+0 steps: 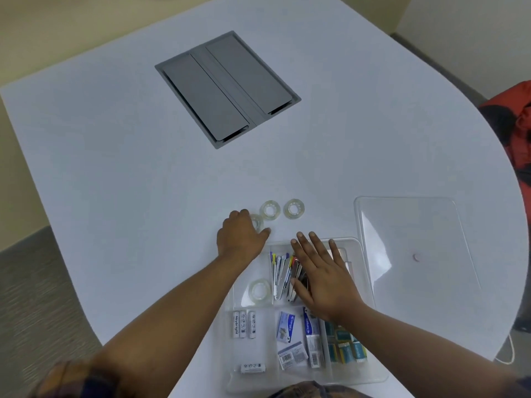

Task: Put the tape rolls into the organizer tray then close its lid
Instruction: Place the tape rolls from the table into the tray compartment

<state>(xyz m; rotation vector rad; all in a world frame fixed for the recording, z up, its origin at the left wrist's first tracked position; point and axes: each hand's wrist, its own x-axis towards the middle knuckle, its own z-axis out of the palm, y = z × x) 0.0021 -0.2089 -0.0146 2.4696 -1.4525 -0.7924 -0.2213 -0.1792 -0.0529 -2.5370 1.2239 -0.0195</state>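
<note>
A clear organizer tray [360,248] lies at the near edge of the white table, its clear lid [413,242] lying flat to its right. One clear tape roll [260,291] rests in the tray's upper left compartment. Two more tape rolls [270,210] [294,208] lie side by side on the table beyond the tray. A third loose roll [257,222] is under the fingers of my left hand [240,237], which closes around it on the table. My right hand [321,271] is spread flat over the tray's middle compartments, holding nothing.
The tray holds white batteries [243,324], metal clips [283,272], small boxes of staples [296,340] and teal packets [347,347]. A grey cable hatch [227,89] is set into the table farther back. An orange seat [517,130] stands past the right edge.
</note>
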